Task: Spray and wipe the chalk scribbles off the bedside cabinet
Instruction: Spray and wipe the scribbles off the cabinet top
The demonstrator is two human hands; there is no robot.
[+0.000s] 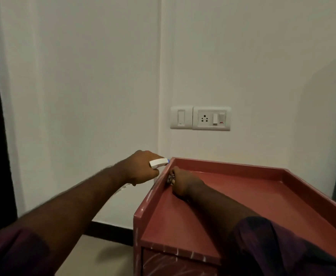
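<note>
The left hand (141,168) grips a white-headed spray bottle (158,162) just outside the bedside cabinet's (232,166) far left corner. The right hand (185,186) clutches a bunched cloth (171,178), pressed against the raised left rim near that corner. White chalk scribbles (163,261) streak the cabinet's front face and front edge.

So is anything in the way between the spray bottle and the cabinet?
Nothing visible. The left hand holds the spray bottle just outside the cabinet's left rim, only open air between. The right hand holds the cloth against that rim's inner side.
</note>
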